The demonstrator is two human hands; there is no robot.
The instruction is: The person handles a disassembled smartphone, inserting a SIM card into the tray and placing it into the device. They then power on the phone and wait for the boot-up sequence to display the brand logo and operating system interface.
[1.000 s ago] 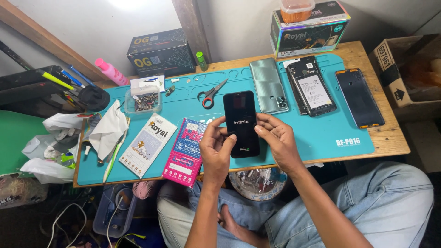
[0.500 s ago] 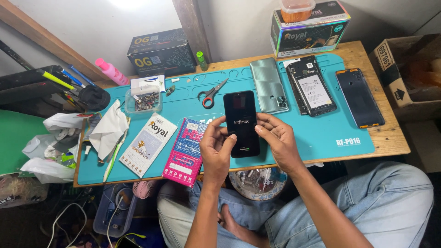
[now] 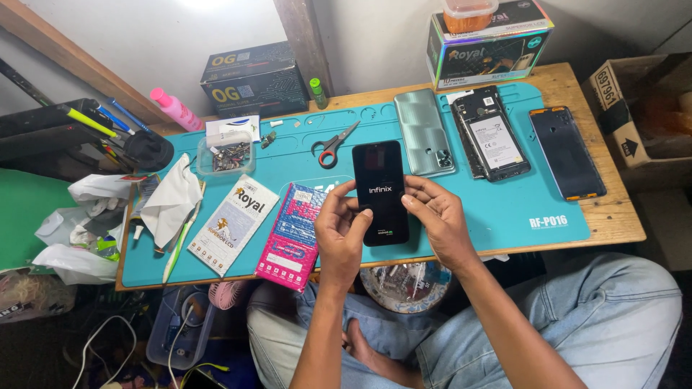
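A: Start at the hands. What have they got?

B: Both are on one black phone [image 3: 380,191]. The left hand [image 3: 341,234] grips its left edge, thumb lying on the lower glass; the right hand [image 3: 434,216] wraps the right edge, thumb on the screen's side. The phone is held over the front of the teal work mat [image 3: 504,209], with the screen facing up.

A: Is the screen alive?

B: It is dark with a light logo in the middle, so it looks to be starting up. I'd judge the handset is assembled and under test; whether it fully starts is not shown.

A: And around it?

B: Just left, a pink packet [image 3: 292,234] and a white packet [image 3: 233,223]. Behind are red-handled scissors [image 3: 333,146] and a small tray of screws [image 3: 225,155]. To the right lie a green back cover [image 3: 424,131], an opened phone body [image 3: 491,132] and a dark panel [image 3: 566,152], all on the mat covering the wooden tabletop [image 3: 613,216]. Those parts appear untouched.
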